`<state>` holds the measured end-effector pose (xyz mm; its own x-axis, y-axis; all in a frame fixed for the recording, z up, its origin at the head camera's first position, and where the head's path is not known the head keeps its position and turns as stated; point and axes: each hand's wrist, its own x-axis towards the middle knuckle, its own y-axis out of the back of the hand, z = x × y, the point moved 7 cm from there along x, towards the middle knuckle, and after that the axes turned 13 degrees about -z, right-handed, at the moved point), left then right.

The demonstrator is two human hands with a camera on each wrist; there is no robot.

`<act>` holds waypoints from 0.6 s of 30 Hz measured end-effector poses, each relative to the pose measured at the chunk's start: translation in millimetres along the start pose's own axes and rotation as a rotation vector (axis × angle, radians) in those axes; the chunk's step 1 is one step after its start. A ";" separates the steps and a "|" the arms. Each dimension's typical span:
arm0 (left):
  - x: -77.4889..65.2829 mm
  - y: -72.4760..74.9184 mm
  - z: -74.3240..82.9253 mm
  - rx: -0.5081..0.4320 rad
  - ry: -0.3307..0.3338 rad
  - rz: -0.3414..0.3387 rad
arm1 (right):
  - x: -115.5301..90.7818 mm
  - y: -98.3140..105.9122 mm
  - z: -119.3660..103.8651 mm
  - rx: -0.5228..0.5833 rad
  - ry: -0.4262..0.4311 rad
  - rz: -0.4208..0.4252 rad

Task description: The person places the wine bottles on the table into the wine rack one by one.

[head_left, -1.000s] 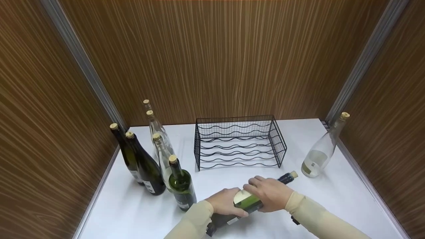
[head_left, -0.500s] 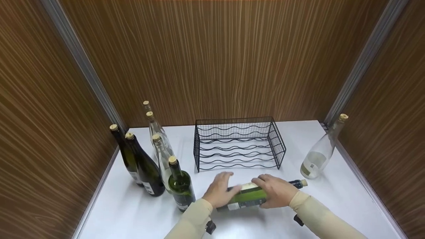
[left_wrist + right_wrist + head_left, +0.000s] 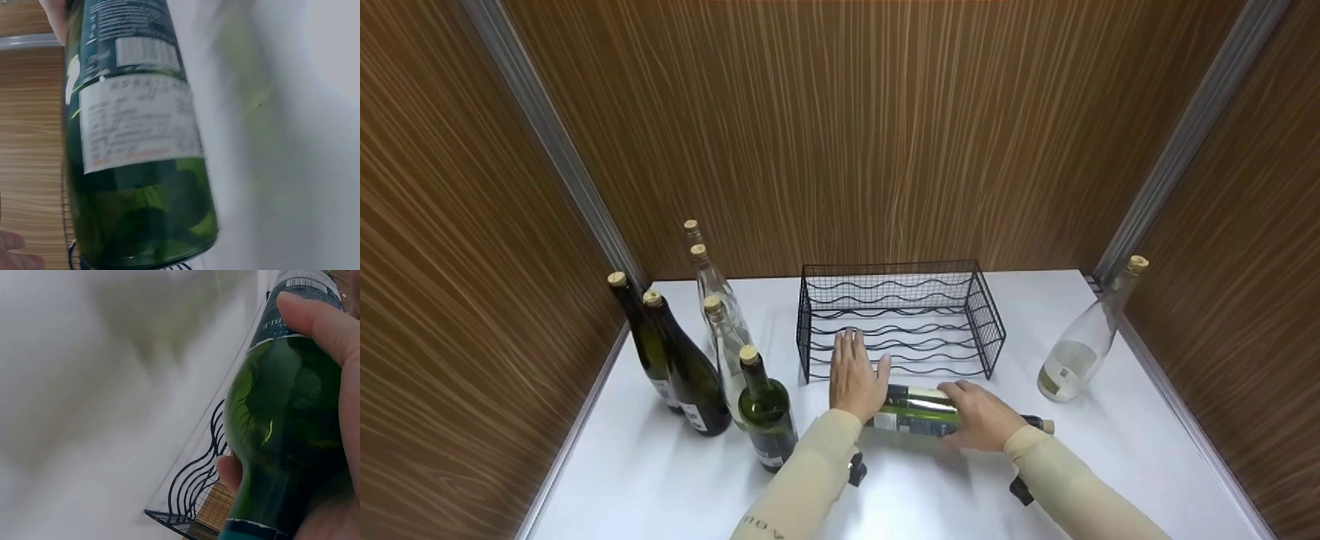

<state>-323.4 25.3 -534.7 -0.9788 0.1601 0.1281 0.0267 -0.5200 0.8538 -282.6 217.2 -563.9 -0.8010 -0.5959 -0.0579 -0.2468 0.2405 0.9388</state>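
A green wine bottle (image 3: 919, 415) with a pale label lies on its side just in front of the black wire rack (image 3: 900, 315), cork end pointing right. My right hand (image 3: 986, 416) grips it round the shoulder near the neck; the right wrist view shows fingers (image 3: 320, 320) curled over the green glass (image 3: 281, 416). My left hand (image 3: 855, 375) is at the bottle's base, fingers straight and reaching up over the rack's front edge. In the left wrist view the bottle (image 3: 135, 140) fills the frame, label up.
Several corked bottles stand at the left: two dark ones (image 3: 686, 375), clear ones (image 3: 727, 345) and a green one (image 3: 765, 412) nearest my left arm. A clear bottle (image 3: 1084, 337) leans by the right wall. Wood-panel walls close in the white table (image 3: 645, 465).
The bottle swung from a slant to lying level and moved up to the rack's front. My left hand slid from the body to the base and straightened its fingers.
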 end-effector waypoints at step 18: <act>60.4 -15.2 -40.3 0.127 0.130 -0.199 | 6.4 -9.0 30.8 0.091 -0.275 0.106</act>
<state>-391.2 9.0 -560.2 -0.9849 0.1354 -0.1077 -0.1518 -0.3782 0.9132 -302.3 234.9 -583.2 -0.9393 -0.3372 -0.0629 -0.1920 0.3650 0.9110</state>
